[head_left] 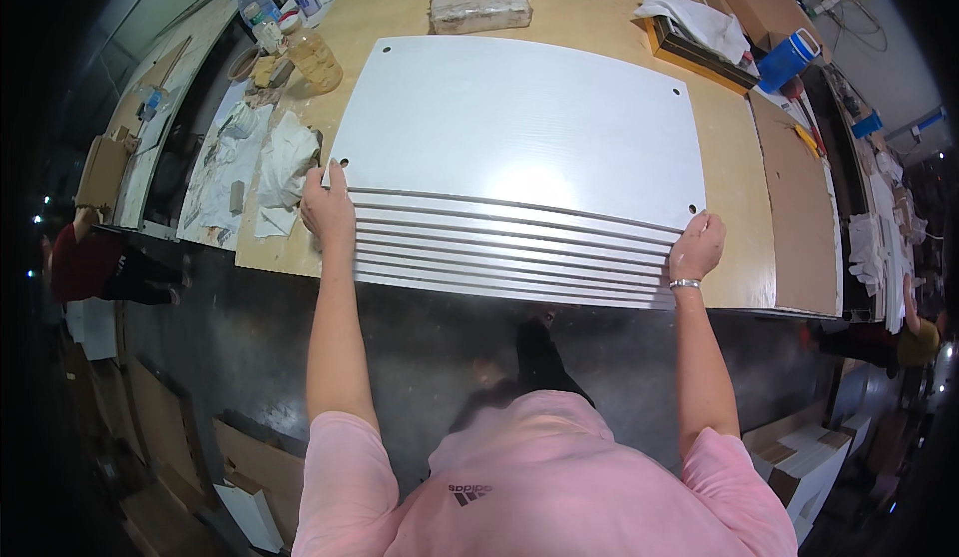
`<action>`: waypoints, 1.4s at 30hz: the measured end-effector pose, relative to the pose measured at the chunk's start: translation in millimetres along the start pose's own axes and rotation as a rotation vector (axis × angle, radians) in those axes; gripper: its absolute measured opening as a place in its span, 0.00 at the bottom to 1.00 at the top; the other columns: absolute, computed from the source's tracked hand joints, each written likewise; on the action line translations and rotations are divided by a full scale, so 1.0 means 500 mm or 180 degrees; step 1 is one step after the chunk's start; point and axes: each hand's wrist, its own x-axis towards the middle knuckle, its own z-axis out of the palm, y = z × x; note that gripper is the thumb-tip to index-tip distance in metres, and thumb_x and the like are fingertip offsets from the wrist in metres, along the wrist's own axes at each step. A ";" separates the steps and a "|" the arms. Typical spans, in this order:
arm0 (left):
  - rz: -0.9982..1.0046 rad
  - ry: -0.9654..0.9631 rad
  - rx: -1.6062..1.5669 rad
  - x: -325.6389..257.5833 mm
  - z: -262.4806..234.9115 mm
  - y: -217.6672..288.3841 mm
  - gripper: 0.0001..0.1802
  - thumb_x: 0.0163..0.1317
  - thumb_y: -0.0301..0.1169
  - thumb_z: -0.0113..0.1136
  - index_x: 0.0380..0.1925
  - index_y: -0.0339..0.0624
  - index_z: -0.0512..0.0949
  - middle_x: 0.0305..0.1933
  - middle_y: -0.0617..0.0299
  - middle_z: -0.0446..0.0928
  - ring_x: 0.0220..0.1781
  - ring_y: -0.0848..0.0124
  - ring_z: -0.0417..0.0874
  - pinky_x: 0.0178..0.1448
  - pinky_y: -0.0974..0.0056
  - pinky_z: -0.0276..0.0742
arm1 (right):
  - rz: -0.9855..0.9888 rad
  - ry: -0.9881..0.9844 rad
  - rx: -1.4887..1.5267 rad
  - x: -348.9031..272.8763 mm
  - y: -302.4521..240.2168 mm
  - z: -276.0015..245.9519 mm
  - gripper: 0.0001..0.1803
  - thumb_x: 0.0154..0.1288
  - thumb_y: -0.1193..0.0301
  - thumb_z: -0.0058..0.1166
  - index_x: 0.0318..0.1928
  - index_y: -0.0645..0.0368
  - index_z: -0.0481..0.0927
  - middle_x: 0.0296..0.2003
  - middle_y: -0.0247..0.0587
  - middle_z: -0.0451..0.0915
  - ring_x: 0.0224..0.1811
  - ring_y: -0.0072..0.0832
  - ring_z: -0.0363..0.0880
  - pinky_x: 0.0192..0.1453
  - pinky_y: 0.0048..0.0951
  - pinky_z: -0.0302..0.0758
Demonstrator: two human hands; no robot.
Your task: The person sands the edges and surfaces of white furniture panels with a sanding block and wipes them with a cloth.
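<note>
Centre of frame: glossy white rectangular panel (pixel 519 117) with dark corner holes, atop stepped white panels (pixel 509 257) on pale wooden table (pixel 737 257). Left hand (pixel 330 207), right hand (pixel 697 247): fingers gripping its lower corners.

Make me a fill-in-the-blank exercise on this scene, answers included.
1. The panel stack between the left hand and right hand is coloured ____.
2. The top panel shows ____ dark holes near its corners.
3. The wristband is on the ____ wrist.
4. The person's shirt is ____.

White; four; right; pink.
</note>
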 end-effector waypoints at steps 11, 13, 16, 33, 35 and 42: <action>0.0179 -0.0206 -0.0149 0.016 -0.010 0.014 0.28 0.70 0.54 0.52 0.32 0.36 0.79 0.30 0.45 0.80 0.39 0.44 0.80 0.43 0.50 0.72 | -0.0071 -0.0280 0.0144 0.015 -0.006 -0.015 0.21 0.75 0.59 0.44 0.35 0.67 0.76 0.37 0.54 0.77 0.41 0.51 0.76 0.46 0.49 0.71; -0.0058 -0.0503 -0.0073 0.009 -0.019 -0.001 0.29 0.70 0.54 0.52 0.35 0.34 0.80 0.34 0.42 0.81 0.42 0.42 0.80 0.48 0.48 0.72 | 0.0111 -0.0485 0.0060 0.001 0.010 -0.024 0.24 0.76 0.57 0.42 0.34 0.67 0.76 0.37 0.55 0.77 0.41 0.52 0.76 0.45 0.49 0.71; -0.0097 -0.0573 0.0160 0.004 -0.016 -0.003 0.30 0.71 0.54 0.51 0.35 0.32 0.80 0.35 0.40 0.81 0.43 0.41 0.80 0.49 0.46 0.72 | 0.0283 -0.0486 0.0202 -0.007 0.024 -0.017 0.26 0.77 0.55 0.41 0.33 0.67 0.76 0.35 0.56 0.78 0.38 0.52 0.77 0.43 0.50 0.70; -0.0012 -0.0599 -0.0736 0.021 -0.015 -0.085 0.29 0.75 0.50 0.45 0.46 0.31 0.81 0.40 0.38 0.82 0.45 0.47 0.83 0.52 0.54 0.74 | 0.0038 -0.0427 0.0519 -0.006 0.042 0.004 0.26 0.77 0.54 0.42 0.42 0.67 0.79 0.40 0.59 0.81 0.41 0.54 0.78 0.47 0.46 0.72; -0.0167 -0.0774 -0.0812 0.008 -0.018 -0.103 0.29 0.75 0.49 0.45 0.47 0.31 0.81 0.41 0.39 0.82 0.45 0.48 0.83 0.52 0.55 0.74 | -0.0042 -0.0408 0.0560 -0.015 0.065 0.000 0.25 0.77 0.55 0.42 0.42 0.68 0.79 0.39 0.59 0.81 0.40 0.53 0.78 0.47 0.45 0.72; -0.0027 -0.0610 -0.0128 -0.075 -0.035 -0.146 0.28 0.75 0.49 0.44 0.36 0.35 0.81 0.34 0.41 0.81 0.39 0.43 0.81 0.44 0.49 0.73 | 0.0234 -0.0467 0.0710 -0.070 0.081 -0.013 0.24 0.79 0.60 0.42 0.37 0.71 0.78 0.30 0.55 0.80 0.31 0.45 0.74 0.41 0.41 0.72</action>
